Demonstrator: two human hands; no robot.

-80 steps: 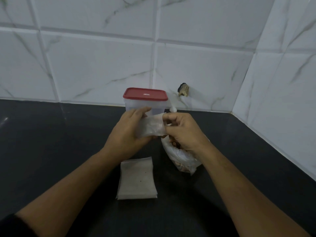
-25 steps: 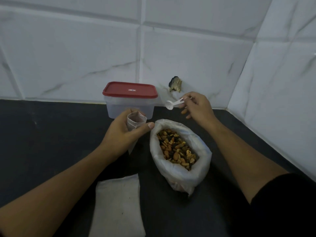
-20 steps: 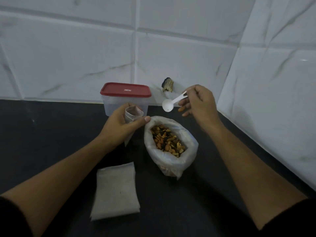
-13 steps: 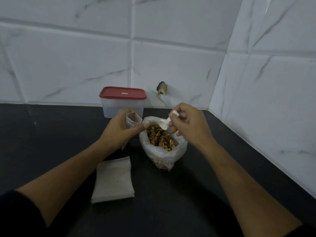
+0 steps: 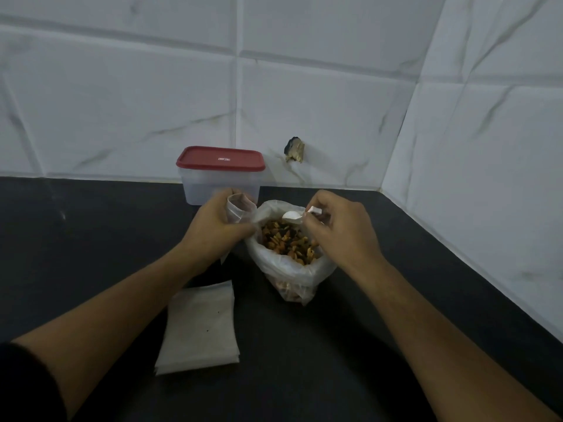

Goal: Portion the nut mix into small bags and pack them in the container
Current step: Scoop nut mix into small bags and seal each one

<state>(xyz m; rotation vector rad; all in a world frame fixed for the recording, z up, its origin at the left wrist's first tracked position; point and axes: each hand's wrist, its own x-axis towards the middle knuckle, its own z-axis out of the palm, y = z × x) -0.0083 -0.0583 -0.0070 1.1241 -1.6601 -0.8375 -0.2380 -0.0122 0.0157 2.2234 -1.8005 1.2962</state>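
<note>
Small bag (image 5: 239, 208): thin, limp film, mouth up, 9 o'clock of nut sack (image 5: 289, 269); left hand (image 5: 213, 231) fingers curled round its neck, likely the best hold. Scoop (image 5: 293, 216): light, rigid; right hand (image 5: 339, 233) fingers pinch its handle. Container (image 5: 221, 182), lidded, 12 o'clock

1. Dim, cool light overall; the white wall tiles (image 5: 304, 102) read as grey-blue.
2. The black counter (image 5: 91, 239) swallows detail, with a faint sheen at its left.
3. Wide-angle distortion curves the tile lines toward the edges.
4. Focus is soft and slightly grainy; the light is perhaps overhead, as shadows are weak.
</note>
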